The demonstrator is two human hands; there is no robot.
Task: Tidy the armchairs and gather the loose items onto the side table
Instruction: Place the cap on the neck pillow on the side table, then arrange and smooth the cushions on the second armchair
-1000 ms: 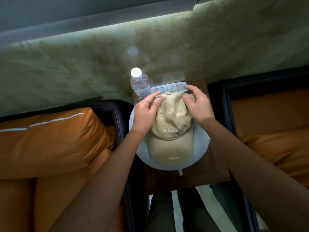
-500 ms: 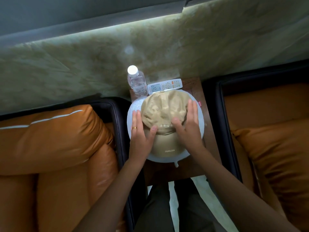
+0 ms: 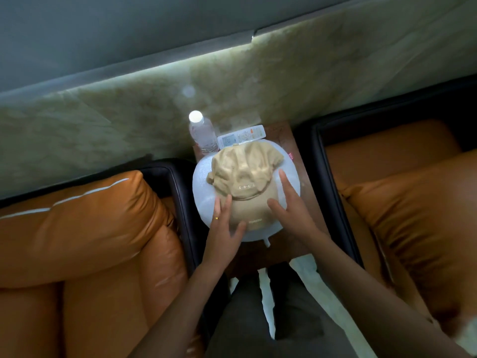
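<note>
- The two orange armchairs flanked us, the left armchair [image 3: 85,223] with its plump back cushion and the right armchair [image 3: 402,202] with a creased one. We saw no loose items on the parts in view.
- Between them stood the wooden worktop [image 3: 281,135], hard against the pale stone wall.
- A round white disc [image 3: 204,182] covered most of the worktop. What it was, we could not tell.
- The beige cap [image 3: 245,174] lay on that disc, crown crumpled toward the wall and brim toward us.
- Our left hand [image 3: 224,228] was flat with straight fingers, its fingertips touching the near left edge of the brim and gripping nothing.
- Our right hand [image 3: 291,205] was likewise flat and spread, lying along the cap's right side and holding nothing.
- The water bottle [image 3: 202,135] stood upright at the back left corner, just beside the disc.
- The remote [image 3: 241,135] lay flat behind the cap, next to the bottle.
- We judged the step in hand to be settling the cap neatly. To do it well, we needed to:
  - keep both palms flat and press lightly;
  - smooth the folded crown from the brim outward;
  - centre the cap on the disc without pushing it back.
- A shove toward the wall could have knocked the bottle over or nudged the remote off the edge.
</note>
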